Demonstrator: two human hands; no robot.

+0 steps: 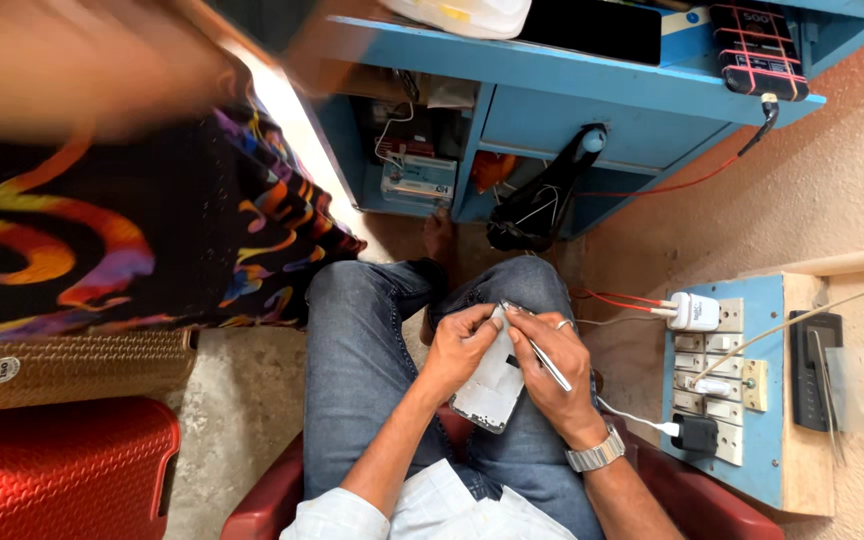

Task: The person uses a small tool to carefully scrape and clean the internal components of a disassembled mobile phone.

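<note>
Over my lap, my left hand grips an opened phone with its back off, its silver frame and inner board showing. My right hand, wearing a ring and a metal wristwatch, holds thin metal tweezers whose tips touch the phone's upper end. Both hands rest above my jeans-clad right thigh. I am seated on a dark red chair.
A person in a dark multicoloured garment stands close at the left. A blue desk with a drawer lies ahead. A blue switchboard with chargers plugged in hangs on the right wall. At lower left stand a red plastic stool and a woven basket.
</note>
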